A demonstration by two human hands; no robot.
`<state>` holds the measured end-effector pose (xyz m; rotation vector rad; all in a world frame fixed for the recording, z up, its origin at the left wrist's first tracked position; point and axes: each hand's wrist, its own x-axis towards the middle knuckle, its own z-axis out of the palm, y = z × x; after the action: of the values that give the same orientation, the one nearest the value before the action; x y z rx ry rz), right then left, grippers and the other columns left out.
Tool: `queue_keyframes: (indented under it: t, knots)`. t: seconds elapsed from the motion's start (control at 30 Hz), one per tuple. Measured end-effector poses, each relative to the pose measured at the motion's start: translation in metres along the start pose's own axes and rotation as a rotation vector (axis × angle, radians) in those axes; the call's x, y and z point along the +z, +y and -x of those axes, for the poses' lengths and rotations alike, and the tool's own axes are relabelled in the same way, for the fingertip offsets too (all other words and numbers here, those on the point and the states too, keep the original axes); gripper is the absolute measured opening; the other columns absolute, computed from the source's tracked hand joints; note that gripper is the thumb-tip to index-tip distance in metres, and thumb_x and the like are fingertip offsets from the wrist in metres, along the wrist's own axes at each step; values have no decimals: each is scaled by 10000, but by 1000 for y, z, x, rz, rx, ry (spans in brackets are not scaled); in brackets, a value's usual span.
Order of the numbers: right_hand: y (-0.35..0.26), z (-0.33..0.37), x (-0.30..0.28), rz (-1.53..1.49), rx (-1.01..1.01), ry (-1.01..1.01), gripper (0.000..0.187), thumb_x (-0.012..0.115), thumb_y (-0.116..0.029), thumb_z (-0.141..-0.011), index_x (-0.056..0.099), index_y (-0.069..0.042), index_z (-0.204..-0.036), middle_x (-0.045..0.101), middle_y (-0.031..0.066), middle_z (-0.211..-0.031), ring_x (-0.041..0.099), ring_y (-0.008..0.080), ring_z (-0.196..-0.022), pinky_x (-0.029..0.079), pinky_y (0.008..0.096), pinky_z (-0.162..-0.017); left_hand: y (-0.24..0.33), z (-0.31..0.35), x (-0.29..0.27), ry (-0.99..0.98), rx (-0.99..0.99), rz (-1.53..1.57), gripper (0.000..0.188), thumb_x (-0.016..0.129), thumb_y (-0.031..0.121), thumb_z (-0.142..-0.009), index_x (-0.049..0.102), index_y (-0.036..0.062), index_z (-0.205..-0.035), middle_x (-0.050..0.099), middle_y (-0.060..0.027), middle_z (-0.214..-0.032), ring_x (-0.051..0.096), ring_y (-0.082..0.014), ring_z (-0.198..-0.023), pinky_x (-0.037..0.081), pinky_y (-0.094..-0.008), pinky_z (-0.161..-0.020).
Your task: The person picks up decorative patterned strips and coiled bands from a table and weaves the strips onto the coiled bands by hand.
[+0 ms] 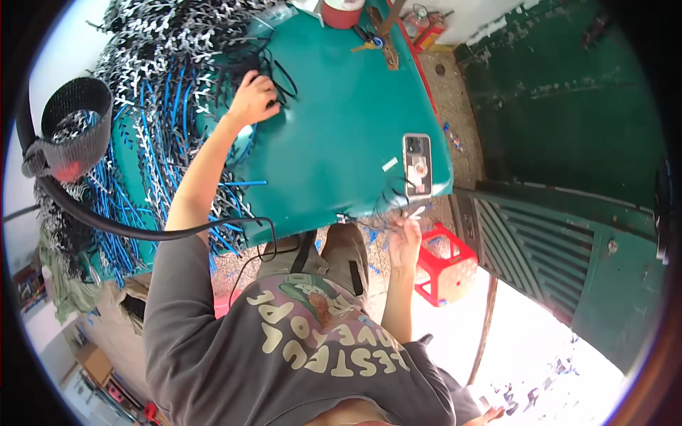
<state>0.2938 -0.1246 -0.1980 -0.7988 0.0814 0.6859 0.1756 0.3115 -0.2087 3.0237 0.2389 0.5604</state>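
Curling over the black strands [241,65] at 11 o'clock from mid-view, your left hand [256,101] is half closed, fingers bent down; you can't tell from here whether it grips any or only rests on them. Your right hand [405,243], at 4 o'clock by the table edge, is pinched on what looks like a dark sprig [391,204], blurred.

Watch that sprig: its thin branches spread just beside the smartphone [418,165] at 2 o'clock, and a quick sweep could snag or nudge the phone off the edge. Pulling hard at the strands might drag the tangled pile, since stems cross one another.

Around you, black-and-white artificial foliage [153,42] heaps up at half past 10, with blue-stemmed branches [153,149] spilling toward 9. A black mesh basket [92,145] stands beyond them. The thick black cable [121,228] at 9 crosses your left elbow in view and could catch. A red stool [458,268] sits at 4, past your right hand; a red-and-white container [341,14] is at 12.
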Motion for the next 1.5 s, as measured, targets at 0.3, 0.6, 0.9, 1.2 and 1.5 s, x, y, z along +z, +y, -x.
queue_keyframes:
  t: [0.3,0.6,0.9,1.2,1.5]
  knots:
    - [8,22,13,-28,114,-190,142,550,44,-836,633,-61,-884,614,109,-799,573,224,-808,470,365,-809,162,-3,-67,-130,-265,669,212,671,238,-768,660,70,-897,631,-62,-934,581,-222,-933,382,-389,-939]
    - [-20,44,-8,541,154,-535,108,662,34,-749,663,-25,-839,666,110,-919,569,244,-1016,449,327,-861,304,55,-51,189,-929,1197,230,572,90,-858,625,37,-1075,660,-21,-800,497,-47,-576,421,-187,-527]
    - [-93,127,21,862,-147,-1209,242,748,17,-621,677,-85,-829,660,12,-743,530,239,-1068,423,359,-864,312,123,-105,1152,-1319,1156,251,594,145,-867,608,11,-1079,668,-69,-930,548,-67,-591,447,-186,-547]
    - [-102,159,71,833,-312,-1156,189,728,-2,-658,669,-55,-829,635,129,-927,536,285,-1077,454,401,-856,403,136,-159,697,-1244,1272,247,541,109,-864,624,2,-1071,672,-84,-821,456,-43,-423,383,-187,-416]
    - [-63,205,101,954,-398,-1542,145,703,-16,-691,674,-70,-823,657,65,-813,599,263,-954,480,366,-803,413,216,-203,790,-1305,1515,234,559,67,-825,624,-61,-1010,666,-132,-783,426,-35,-408,332,-166,-403]
